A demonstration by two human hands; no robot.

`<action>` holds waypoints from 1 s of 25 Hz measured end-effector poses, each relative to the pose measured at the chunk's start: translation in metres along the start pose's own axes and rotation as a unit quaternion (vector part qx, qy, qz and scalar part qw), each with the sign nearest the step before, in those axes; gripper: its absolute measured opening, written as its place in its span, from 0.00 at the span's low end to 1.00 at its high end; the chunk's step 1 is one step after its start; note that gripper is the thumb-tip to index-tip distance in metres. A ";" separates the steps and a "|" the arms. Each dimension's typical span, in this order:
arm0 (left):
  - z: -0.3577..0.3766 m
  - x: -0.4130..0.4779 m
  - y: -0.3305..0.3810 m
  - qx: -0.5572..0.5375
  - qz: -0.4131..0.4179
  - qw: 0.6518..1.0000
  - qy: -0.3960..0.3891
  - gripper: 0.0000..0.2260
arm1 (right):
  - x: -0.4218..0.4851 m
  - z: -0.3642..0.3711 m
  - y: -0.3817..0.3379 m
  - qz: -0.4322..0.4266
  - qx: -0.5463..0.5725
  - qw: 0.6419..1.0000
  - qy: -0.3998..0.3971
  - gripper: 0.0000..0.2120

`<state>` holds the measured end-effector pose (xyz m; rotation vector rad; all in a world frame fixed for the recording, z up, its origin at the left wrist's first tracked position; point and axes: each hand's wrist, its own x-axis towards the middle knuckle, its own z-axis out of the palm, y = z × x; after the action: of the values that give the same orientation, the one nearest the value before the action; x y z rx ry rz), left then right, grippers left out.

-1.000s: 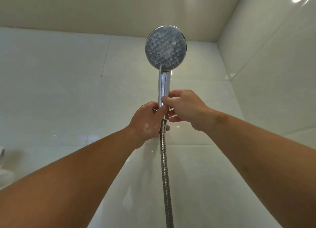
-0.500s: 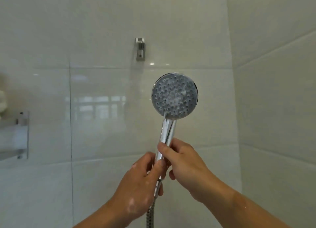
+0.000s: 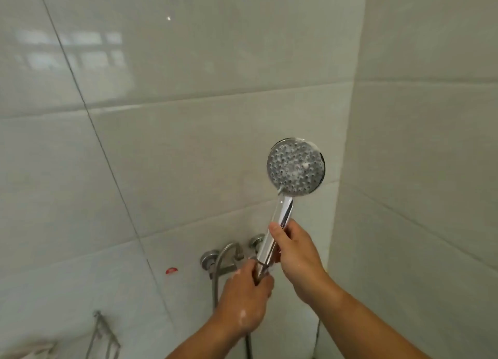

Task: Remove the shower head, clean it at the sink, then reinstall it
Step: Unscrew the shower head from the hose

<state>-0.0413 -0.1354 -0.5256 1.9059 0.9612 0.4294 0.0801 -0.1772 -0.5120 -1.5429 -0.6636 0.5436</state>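
Shower head (image 3: 296,167) is off the wall and up in the air, face w/ its nozzles turned toward the person, white spots or suds on it, held out in front of the corner where the wall tiles (image 3: 188,156) meet. Right hand (image 3: 296,253) grips it low on the chrome handle (image 3: 281,218), thumb laid along the front, the rest curled round behind. Left hand (image 3: 244,302) sits just below, fingers (image 3: 265,281) pinching the joint where the hose (image 3: 215,277) screws in; the hose loops from the mixer tap (image 3: 229,259) down out of sight. Looks like the unscrewing step, prob. The head seems light and rigid, plastic under chrome I'd guess, but wet and glossy, so slippery, esp. w/ damp hands. Best hold is where the right hand has it, low on the handle, not on the round face. The hose is springy and will tug sideways once free. A wire rack (image 3: 105,331) hangs on the wall at lower left.
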 end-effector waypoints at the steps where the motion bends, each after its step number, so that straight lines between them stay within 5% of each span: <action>1: 0.007 -0.007 -0.015 0.029 0.016 0.999 0.007 0.03 | -0.012 0.004 0.015 0.019 0.023 0.999 0.011 0.09; 7: 0.043 -0.035 -0.087 0.143 0.016 0.990 -0.005 0.08 | -0.063 0.028 0.077 0.154 0.317 0.935 0.044 0.04; 10: 0.057 -0.040 -0.106 0.198 0.022 0.980 -0.012 0.10 | -0.072 0.035 0.098 0.179 0.348 0.915 0.094 0.09; 14: 0.058 -0.028 -0.112 0.250 -0.025 0.952 -0.175 0.07 | -0.078 0.042 0.114 0.200 0.335 0.912 0.130 0.10; 17: 0.049 -0.023 -0.110 0.058 -0.207 0.934 -0.285 0.09 | -0.080 0.039 0.119 0.218 0.349 0.906 0.100 0.10; 19: 0.044 -0.026 -0.108 -0.072 -0.249 0.909 -0.326 0.14 | -0.080 0.034 0.120 0.224 0.365 0.899 0.088 0.10; 23: 0.056 -0.042 -0.113 -0.015 -0.038 0.988 -0.149 0.10 | -0.072 0.012 0.118 0.229 0.389 0.886 0.108 0.09; 25: 0.065 -0.049 -0.117 0.036 0.059 0.995 -0.066 0.08 | -0.069 0.003 0.118 0.235 0.406 0.876 0.110 0.09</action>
<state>-0.0833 -0.1804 -0.6538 2.0375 0.7897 0.3357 0.0394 -0.2260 -0.6333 -0.9158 0.1506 0.8594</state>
